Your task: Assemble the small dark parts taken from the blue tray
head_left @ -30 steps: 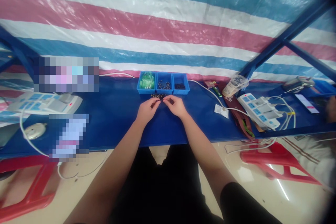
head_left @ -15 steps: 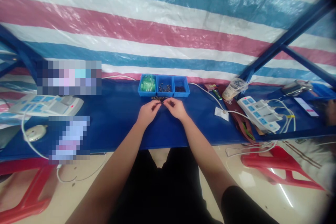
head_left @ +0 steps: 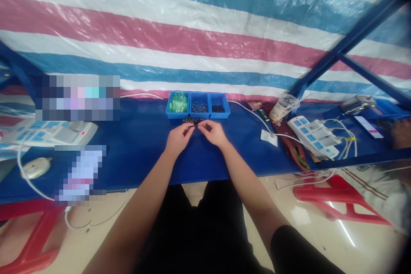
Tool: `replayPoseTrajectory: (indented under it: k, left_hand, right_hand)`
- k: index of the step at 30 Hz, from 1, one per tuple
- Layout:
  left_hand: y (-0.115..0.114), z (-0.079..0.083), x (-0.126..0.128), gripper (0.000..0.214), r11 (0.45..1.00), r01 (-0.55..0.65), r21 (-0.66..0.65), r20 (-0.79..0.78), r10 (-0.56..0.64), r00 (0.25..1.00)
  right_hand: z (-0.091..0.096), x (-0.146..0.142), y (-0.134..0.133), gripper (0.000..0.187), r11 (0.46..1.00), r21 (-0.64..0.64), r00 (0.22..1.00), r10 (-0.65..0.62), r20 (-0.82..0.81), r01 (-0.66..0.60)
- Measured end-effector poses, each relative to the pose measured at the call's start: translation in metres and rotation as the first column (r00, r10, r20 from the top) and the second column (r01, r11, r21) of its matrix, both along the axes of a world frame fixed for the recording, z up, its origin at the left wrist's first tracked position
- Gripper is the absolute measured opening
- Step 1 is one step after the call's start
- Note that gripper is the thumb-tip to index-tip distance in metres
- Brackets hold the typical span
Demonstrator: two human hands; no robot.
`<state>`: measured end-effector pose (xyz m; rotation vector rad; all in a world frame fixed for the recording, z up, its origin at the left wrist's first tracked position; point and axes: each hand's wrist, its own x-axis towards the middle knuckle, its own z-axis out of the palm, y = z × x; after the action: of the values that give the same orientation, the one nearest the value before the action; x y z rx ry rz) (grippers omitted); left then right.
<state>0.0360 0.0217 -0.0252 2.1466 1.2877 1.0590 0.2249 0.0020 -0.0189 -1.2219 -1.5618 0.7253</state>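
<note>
My left hand [head_left: 180, 138] and my right hand [head_left: 212, 133] meet over the blue table [head_left: 135, 141], thumbs and forefingers pinched with the tips nearly touching. Whatever sits between the fingertips is dark and too small to name. Just beyond them lies a little pile of small dark and brassy parts [head_left: 192, 121], partly covered by my fingers. Behind the pile, three blue bins stand side by side: the left bin [head_left: 178, 115] holds a green plastic bag [head_left: 179, 102], the middle bin [head_left: 199, 115] small metallic pieces, the right bin [head_left: 219, 115] small black pieces.
Rightward are a plastic cup [head_left: 282, 107], a brown strap-like item [head_left: 290, 145], a white packet [head_left: 269, 137], a power strip [head_left: 311, 137] with cables and a phone [head_left: 368, 126]. Another person's hand [head_left: 402, 133] shows at the far right. On the left are another power strip [head_left: 64, 132] and a mouse [head_left: 37, 167].
The view has shifted slightly, so the bins and the things at the sides sit a little further left. My hands remain pinched together at the pile.
</note>
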Motion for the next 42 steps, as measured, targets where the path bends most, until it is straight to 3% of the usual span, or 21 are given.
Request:
replayPoseTrajectory:
  k: [42]
  left_hand:
    - [0.0016,0.0005,0.001,0.03,0.998,0.035,-0.044,0.058,-0.032,0.998]
  right_hand:
    - [0.0026,0.0008,-0.0003,0.024,1.0,0.002,1.0,0.005,-0.009,-0.005]
